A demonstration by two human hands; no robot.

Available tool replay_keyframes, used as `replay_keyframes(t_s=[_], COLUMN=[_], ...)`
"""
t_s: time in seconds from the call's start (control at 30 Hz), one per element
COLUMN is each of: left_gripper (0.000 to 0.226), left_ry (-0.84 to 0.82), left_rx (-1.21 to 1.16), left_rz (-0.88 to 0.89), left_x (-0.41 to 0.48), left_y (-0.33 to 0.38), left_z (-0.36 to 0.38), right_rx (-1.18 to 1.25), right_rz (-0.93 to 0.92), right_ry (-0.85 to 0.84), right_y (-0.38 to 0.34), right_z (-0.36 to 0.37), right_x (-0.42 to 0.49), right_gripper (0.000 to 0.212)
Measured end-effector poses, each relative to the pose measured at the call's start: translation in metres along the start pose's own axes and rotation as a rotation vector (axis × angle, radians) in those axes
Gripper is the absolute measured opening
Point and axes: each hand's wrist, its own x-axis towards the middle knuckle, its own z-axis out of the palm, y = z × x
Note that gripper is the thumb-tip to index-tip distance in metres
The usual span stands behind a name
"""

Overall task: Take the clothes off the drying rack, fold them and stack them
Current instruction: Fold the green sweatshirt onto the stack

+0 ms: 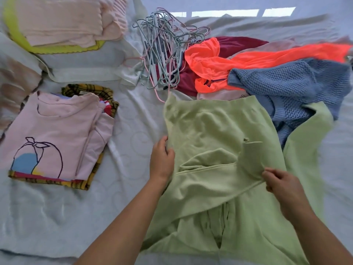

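green garment (pixel 210 127) — cut off by bottom edge | plaid garment (pixel 87 89) — mostly under pink shirt (pixel 57 131)

A pale green knitted garment (pixel 206 131) with a ribbed band along its far edge lies spread and rumpled, one part folded across its middle. Touching its far right side, a blue open-mesh knitted sweater (pixel 277 87) lies crumpled. Beyond that a neon orange thin garment (pixel 210 60) sprawls over a dark maroon garment (pixel 236 43). Well to the left of the green garment a folded pale pink T-shirt with a line-drawn figure (pixel 57 131) tops a flat stack that includes a yellow plaid garment (pixel 103 96). Far to the left beyond it, folded peach-pink ribbed clothes (pixel 66 22) are piled
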Motion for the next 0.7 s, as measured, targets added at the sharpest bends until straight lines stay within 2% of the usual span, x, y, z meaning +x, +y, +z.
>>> replay_keyframes(t_s=[0.07,0.17,0.23,0.3,0.37,0.5,0.6,0.7], left_gripper=[0.046,0.062,0.058,0.056,0.074,0.101,0.087,0.091], left_ry=[-0.027,-0.283,-0.385,-0.271,-0.16,-0.233,-0.232,-0.219], left_rx=[-0.015,-0.111,-0.051,0.034,0.152,0.227,0.288,0.408], left_rz=[0.015,-0.048,-0.025,0.056,0.071,0.028,0.14,0.227], left_x=[-0.009,-0.019,-0.03,-0.05,-0.081,-0.145,-0.166,-0.172], left_y=[0.023,0.043,0.037,0.017,-0.01,-0.075,-0.11,-0.121], left_z=[0.025,0.06,0.07,0.062,0.042,0.011,0.004,0.007], right_rx=[0.127,0.301,0.429,0.502,0.567,0.707,0.83,0.927], right_rz=[0.077,0.204,0.277,0.343,0.406,0.453,0.372,0.253], right_ry=[0.073,0.146,0.154,0.123,0.035,-0.071,-0.095,-0.174], right_y=[0.004,0.013,0.021,0.029,0.034,0.026,0.01,-0.02], right_z=[-0.038,-0.069,-0.072,-0.066,-0.059,-0.056,-0.065,-0.076], right_x=[0.004,0.011,0.018,0.024,0.027,0.022,0.02,0.014], right_gripper=[0.016,0.026,0.024,0.018,0.011,0.014,0.018,0.013])
